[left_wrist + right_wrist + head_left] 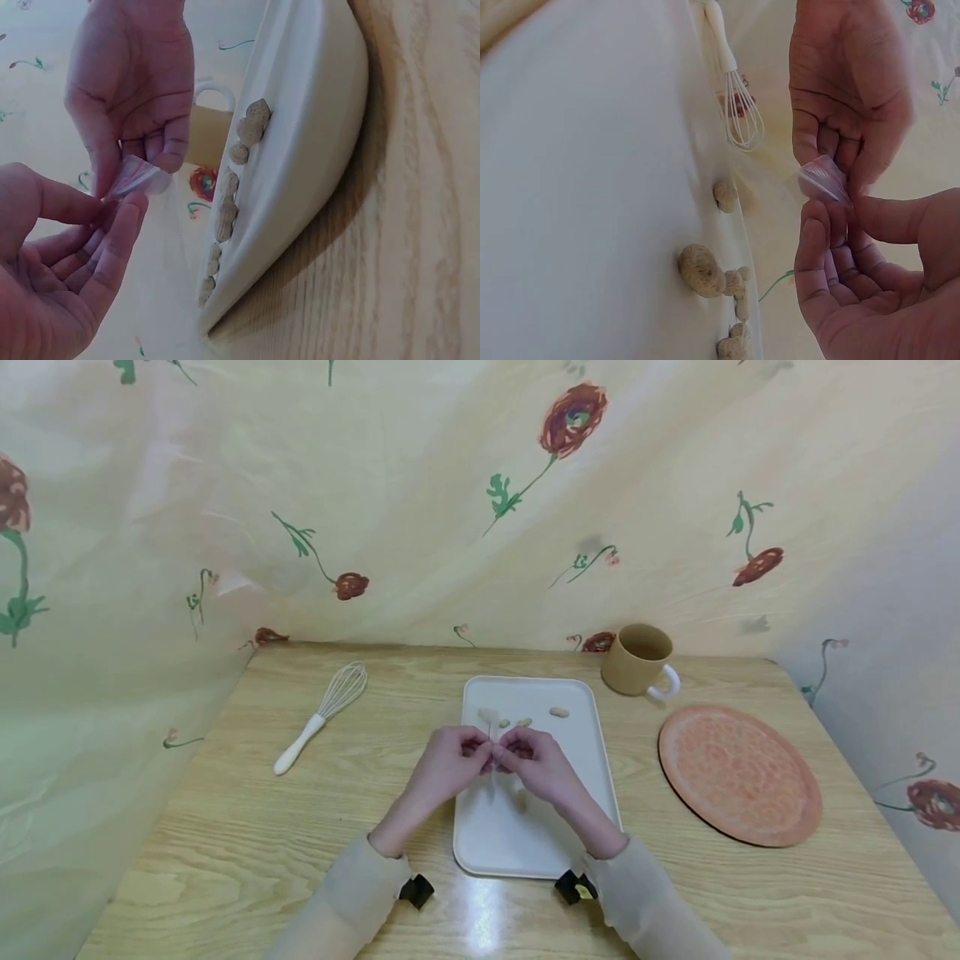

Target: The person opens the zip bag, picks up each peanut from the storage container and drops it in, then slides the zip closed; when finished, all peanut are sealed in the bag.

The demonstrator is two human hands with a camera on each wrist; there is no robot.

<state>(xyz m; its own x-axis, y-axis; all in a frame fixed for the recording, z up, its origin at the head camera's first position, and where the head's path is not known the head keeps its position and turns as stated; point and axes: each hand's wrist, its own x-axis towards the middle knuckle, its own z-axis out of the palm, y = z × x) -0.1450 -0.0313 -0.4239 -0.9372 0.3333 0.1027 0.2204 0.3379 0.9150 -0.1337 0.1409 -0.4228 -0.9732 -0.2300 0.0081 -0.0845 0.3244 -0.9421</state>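
Above a white tray [534, 843], my left hand [450, 764] and right hand [546, 767] meet at the fingertips. Between thumb and fingers, both pinch a small clear zip bag [141, 177] with a red line along its top. The right wrist view shows the bag [825, 180] too, stretched between the two hands; whether anything is inside I cannot tell. Several peanuts in their shells lie on the tray, one peanut [559, 712] near its far right corner and another peanut [522, 800] below the right hand. In the left wrist view, a peanut [225, 206] rests among others.
A whisk [322, 718] with a white handle lies left of the tray. Behind the tray's right corner stands a brown mug [628, 668] with a white handle. A round pinkish-orange mat [738, 777] lies to the right. Flowered cloth [420, 510] hangs behind the wooden table [247, 860].
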